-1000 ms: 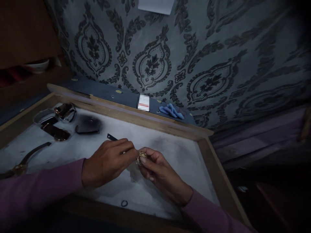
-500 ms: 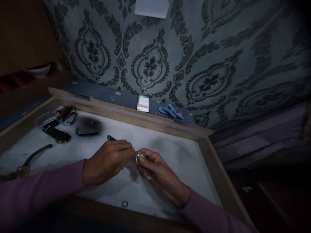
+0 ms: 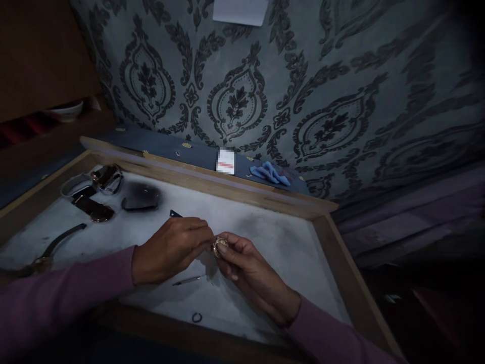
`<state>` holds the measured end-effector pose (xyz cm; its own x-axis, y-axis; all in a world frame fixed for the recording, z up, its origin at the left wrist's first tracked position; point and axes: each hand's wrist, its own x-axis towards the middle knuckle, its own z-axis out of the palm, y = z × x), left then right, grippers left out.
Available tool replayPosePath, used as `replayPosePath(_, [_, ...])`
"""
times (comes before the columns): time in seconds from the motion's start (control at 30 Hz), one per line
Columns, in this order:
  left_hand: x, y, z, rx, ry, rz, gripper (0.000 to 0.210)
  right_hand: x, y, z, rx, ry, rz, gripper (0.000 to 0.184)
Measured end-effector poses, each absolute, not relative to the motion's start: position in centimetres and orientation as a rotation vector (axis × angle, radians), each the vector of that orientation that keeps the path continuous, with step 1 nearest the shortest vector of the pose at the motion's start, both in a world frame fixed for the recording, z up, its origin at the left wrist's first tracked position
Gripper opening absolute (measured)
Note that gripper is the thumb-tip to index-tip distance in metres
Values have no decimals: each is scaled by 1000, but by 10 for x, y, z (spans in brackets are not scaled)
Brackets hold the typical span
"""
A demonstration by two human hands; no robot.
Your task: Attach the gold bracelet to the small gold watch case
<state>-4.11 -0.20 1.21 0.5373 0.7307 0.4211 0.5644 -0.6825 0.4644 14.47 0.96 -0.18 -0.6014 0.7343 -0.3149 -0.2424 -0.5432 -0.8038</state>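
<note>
Between the thumb and fingers of my right hand (image 3: pixel 259 278) is a small round gold watch case (image 3: pixel 220 247), held above the white tray surface. My left hand (image 3: pixel 172 250) is closed, its fingertips pinched together at the left edge of the case. Whatever those fingertips hold is hidden. Below my left hand a slim metal tool (image 3: pixel 188 280) lies on the white surface. A dark flat strip with a hole (image 3: pixel 175 214) sticks out from behind the left knuckles. Nearer the front edge lies a small black open ring (image 3: pixel 196 317).
A wooden-rimmed tray (image 3: pixel 242 191) surrounds the work. At its left lie several watches, among them a dark one (image 3: pixel 93 207), and a strapped gold watch (image 3: pixel 43 260) by my left sleeve. Behind the rim are a blue cloth (image 3: pixel 271 173) and a white card (image 3: pixel 226 162).
My left hand has lifted and turned slightly, and the slim metal tool beneath it shows more fully. My right hand still holds the watch case. The whole view has shifted slightly.
</note>
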Motion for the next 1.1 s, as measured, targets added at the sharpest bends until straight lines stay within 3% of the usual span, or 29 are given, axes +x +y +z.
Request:
replayPosePath(0.83, [-45,0,10,2660,1066,726,27,143,8,-5,-958,-855,2206,21])
replayPosePath(1.1, [-46,3,9,2372,1079,711,18,145,9,-6,-1002,-731,2229,23])
